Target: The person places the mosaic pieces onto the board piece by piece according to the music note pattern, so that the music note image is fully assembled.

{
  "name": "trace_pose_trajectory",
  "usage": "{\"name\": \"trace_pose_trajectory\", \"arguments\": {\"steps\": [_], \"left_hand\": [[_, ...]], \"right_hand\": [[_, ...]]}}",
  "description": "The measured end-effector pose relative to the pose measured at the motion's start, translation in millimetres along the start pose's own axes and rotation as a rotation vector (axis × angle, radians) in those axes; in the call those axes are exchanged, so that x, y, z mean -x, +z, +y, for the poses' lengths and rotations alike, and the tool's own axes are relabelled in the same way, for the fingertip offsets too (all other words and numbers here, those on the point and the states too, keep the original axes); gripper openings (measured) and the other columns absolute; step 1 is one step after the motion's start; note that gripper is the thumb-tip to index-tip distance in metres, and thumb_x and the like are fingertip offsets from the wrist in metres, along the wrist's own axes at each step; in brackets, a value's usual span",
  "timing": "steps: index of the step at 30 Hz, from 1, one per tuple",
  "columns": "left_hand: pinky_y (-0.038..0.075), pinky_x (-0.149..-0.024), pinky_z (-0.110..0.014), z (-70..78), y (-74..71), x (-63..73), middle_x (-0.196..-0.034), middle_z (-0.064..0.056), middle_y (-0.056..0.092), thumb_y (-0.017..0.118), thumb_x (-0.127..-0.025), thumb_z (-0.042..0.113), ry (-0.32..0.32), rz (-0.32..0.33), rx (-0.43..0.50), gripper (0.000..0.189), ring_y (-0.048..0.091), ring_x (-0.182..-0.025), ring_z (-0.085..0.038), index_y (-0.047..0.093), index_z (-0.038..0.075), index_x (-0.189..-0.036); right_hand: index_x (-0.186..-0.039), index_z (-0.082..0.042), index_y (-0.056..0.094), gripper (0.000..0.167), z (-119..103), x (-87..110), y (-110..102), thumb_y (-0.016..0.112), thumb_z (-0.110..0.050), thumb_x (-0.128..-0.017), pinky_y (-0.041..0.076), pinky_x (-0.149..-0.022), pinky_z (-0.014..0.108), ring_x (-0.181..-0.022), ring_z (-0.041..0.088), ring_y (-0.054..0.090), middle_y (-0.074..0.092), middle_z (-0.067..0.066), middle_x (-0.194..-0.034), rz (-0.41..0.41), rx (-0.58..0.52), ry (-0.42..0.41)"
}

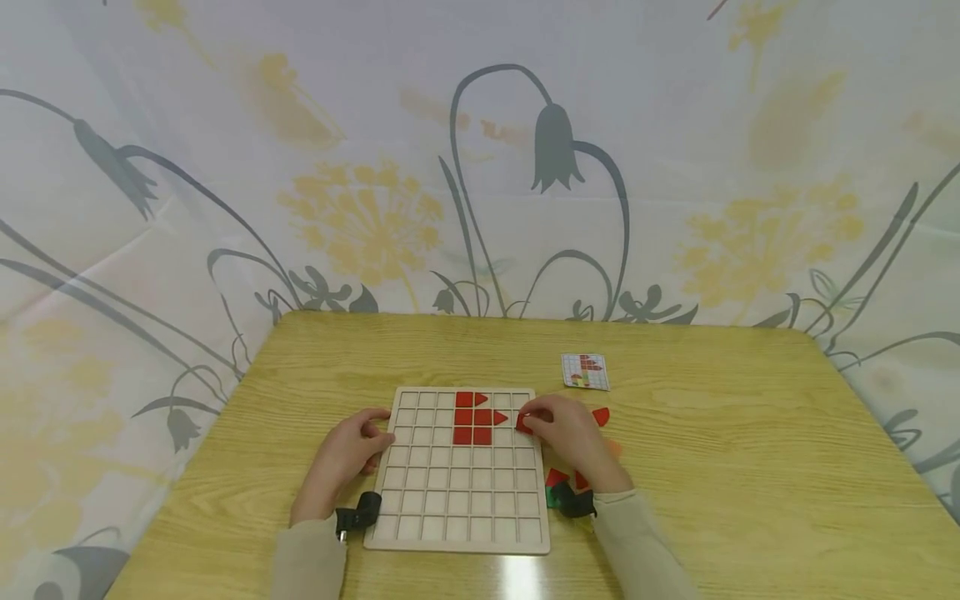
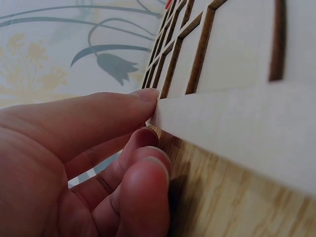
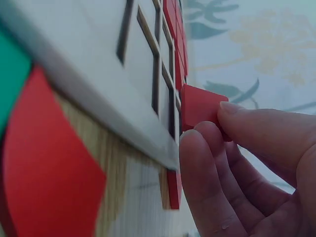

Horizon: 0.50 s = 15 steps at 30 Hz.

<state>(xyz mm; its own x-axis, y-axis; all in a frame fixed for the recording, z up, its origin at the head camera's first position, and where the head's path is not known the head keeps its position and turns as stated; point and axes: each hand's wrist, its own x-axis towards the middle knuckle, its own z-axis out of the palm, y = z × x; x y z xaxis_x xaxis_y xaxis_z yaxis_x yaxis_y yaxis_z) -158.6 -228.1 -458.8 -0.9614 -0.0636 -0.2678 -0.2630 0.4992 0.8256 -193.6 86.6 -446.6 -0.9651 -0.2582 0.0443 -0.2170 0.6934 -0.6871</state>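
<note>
Nearest, the wooden board (image 1: pixel 457 547) is being supported by the table (image 1: pixel 750 467), and a loose red piece (image 1: pixel 557 477) is lying beside its right edge. Farther in, the board's left edge is being held by the left hand (image 1: pixel 348 446), thumb on the rim, fingers curled. At the right-hand column a red tile (image 1: pixel 522 422) is being pinched by the right hand (image 1: pixel 570 437), thumb against fingertips. Light, stiff, rather slippery handling is being suggested; opposite edges are probably being best gripped. Beyond, a pattern card (image 1: pixel 585 371) is being displayed.
</note>
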Motion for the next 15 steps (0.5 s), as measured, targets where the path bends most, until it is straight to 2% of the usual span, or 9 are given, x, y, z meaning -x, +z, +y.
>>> {"name": "trace_pose_trajectory", "arguments": {"steps": [8,15], "left_hand": [[0.043,-0.046,-0.028,-0.2,-0.3,-1.4,-0.081,-0.007,0.052,0.063,-0.083,0.016,0.001,0.008,-0.034,0.041,0.048,-0.051,-0.015,0.051,0.013,-0.122],[0.043,-0.047,-0.028,-1.1,-0.1,-0.6,-0.083,-0.007,0.052,0.062,-0.084,0.015,0.005,0.002,-0.01,0.041,0.047,-0.052,-0.014,0.051,0.012,-0.123]], "right_hand": [[-0.091,-0.021,0.069,0.012,-6.1,-2.3,11.4,0.063,-0.014,-0.083,0.043,-0.066,0.028,-0.073,0.008,0.051,0.062,-0.008,-0.093,-0.038,-0.008,-0.057],[-0.092,-0.017,0.069,0.012,-10.2,-2.9,17.2,0.064,-0.013,-0.082,0.044,-0.069,0.029,-0.078,0.009,0.053,0.063,-0.006,-0.093,-0.048,-0.003,-0.099]]}}
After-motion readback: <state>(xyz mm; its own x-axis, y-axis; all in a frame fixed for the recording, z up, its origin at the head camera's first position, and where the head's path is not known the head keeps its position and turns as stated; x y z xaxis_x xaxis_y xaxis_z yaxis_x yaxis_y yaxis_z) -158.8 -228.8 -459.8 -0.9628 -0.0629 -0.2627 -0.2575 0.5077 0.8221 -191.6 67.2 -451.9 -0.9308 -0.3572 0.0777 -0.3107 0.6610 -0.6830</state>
